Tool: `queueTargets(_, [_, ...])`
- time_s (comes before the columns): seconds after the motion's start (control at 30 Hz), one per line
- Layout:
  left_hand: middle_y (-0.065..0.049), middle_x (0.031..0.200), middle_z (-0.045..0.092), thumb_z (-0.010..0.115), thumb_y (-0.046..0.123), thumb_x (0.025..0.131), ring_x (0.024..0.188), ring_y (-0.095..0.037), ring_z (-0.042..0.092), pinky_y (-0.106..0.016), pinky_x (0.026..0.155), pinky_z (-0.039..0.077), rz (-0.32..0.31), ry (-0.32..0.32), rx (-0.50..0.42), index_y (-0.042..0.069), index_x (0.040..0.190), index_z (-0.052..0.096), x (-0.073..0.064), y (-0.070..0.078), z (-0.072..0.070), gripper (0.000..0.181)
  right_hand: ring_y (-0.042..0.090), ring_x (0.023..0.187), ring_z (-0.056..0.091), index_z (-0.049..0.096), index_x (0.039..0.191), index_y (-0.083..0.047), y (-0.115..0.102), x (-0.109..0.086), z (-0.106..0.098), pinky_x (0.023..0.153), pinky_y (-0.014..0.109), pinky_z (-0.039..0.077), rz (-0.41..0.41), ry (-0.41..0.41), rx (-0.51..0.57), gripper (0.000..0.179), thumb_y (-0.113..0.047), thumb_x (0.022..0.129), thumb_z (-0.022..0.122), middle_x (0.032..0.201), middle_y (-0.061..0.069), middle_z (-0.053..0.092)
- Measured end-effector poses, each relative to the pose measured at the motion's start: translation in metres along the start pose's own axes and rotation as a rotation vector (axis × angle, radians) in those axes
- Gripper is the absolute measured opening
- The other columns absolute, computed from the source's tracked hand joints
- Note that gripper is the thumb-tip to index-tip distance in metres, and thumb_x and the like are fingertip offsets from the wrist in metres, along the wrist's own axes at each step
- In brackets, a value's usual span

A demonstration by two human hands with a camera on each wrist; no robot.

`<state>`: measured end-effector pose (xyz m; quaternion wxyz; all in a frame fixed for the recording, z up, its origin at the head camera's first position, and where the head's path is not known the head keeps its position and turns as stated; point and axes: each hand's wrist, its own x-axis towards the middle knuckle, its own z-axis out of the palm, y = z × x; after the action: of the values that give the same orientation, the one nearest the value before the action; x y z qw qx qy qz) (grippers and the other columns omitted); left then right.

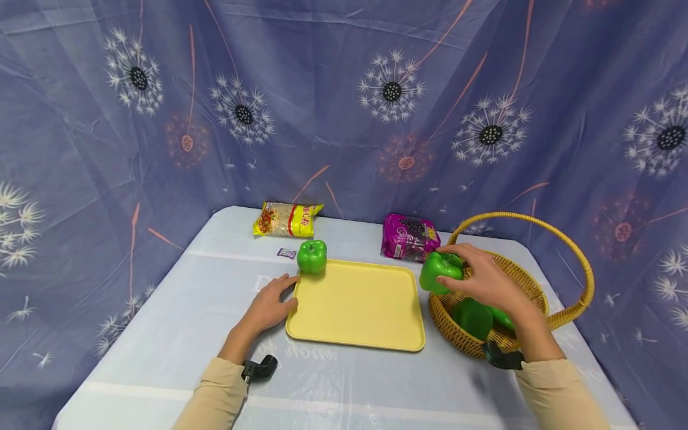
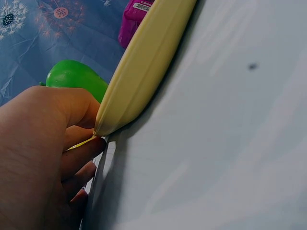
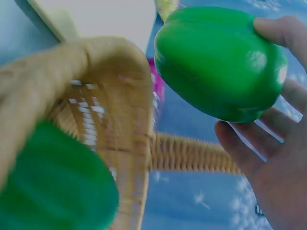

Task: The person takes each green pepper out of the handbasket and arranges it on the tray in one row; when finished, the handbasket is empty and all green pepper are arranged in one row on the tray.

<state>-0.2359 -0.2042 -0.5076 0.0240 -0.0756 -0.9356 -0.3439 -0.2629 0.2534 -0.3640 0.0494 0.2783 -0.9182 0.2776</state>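
My right hand (image 1: 481, 278) grips a glossy green bell pepper (image 1: 438, 273) between thumb and fingers, held over the left rim of a wicker basket (image 1: 446, 322). In the right wrist view this pepper (image 3: 216, 62) hangs above the basket wall (image 3: 129, 100). Rounded green things (image 1: 473, 318) lie inside the basket, partly hidden by my arm. The fingertips of my left hand (image 1: 269, 303) touch the left edge of a flat yellow tray (image 1: 357, 304), thumb and index finger spread along it. A second green bell pepper (image 1: 312, 257) sits at the tray's far left corner.
Behind the tray lie a yellow food bag (image 1: 285, 220), a small purple packet (image 1: 287, 253) and a purple package (image 1: 410, 237). The basket's tall handle (image 1: 583, 263) arches up on the right. A dandelion-patterned curtain (image 1: 322, 107) surrounds the white table (image 1: 204, 286).
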Motion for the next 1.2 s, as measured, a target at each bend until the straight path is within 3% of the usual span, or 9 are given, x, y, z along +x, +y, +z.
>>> queueTargets(0.2, [-0.019,0.147,0.039,0.060,0.023,0.088,0.135,-0.043,0.031,-0.060,0.107,0.025,-0.002,-0.003,-0.001,0.015,0.141,0.051,0.001,-0.001,0.000,0.055,0.020,0.099,0.056,0.057,0.130,-0.018,-0.010,0.025,0.023,0.080,0.044,0.051,-0.090,-0.062,0.012,0.061,-0.033,0.077,0.081,0.124,0.002,0.056])
queueTargets(0.43, [-0.018,0.147,0.039,0.061,0.023,0.088,0.136,-0.042,0.030,-0.060,0.108,0.025,-0.002,-0.001,-0.005,0.015,0.141,0.051,0.001,-0.001,0.000,0.055,0.022,0.108,0.053,0.059,0.130,-0.015,-0.017,0.064,0.053,0.087,0.046,0.049,-0.134,-0.096,0.046,0.058,-0.028,0.078,0.079,0.125,0.003,0.056])
queueTargets(0.8, [-0.016,0.148,0.038,0.060,0.024,0.087,0.136,-0.042,0.029,-0.058,0.108,0.024,-0.023,-0.001,-0.002,0.015,0.141,0.051,0.001,-0.001,0.004,0.055,0.017,0.097,0.051,0.062,0.126,-0.018,-0.029,0.111,0.098,0.078,0.035,0.048,-0.119,-0.147,-0.049,0.053,-0.032,0.076,0.077,0.116,0.002,0.057])
queueTargets(1.2, [-0.016,0.148,0.038,0.061,0.025,0.088,0.137,-0.041,0.029,-0.058,0.109,0.025,-0.026,0.002,-0.002,0.016,0.141,0.051,0.001,-0.001,0.002,0.056,0.020,0.109,0.054,0.060,0.130,-0.015,-0.035,0.137,0.132,0.092,0.039,0.047,-0.062,-0.122,-0.058,0.061,-0.037,0.077,0.080,0.123,0.004,0.058])
